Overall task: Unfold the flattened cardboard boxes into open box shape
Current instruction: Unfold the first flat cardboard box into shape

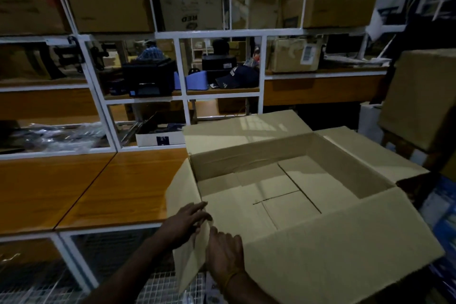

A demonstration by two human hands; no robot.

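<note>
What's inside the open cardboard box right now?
The cardboard box holds nothing visible: only its folded bottom flaps, seams showing. The near flap hides the near wall's inside.

Both my forearms are bare, no sleeves. A thin yellow thread band circles my right wrist, just behind my fingers.

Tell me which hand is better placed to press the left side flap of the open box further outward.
The left hand, probably. It already lies on the left flap of the cardboard box, near its corner. The right hand sits at the near flap instead.
</note>
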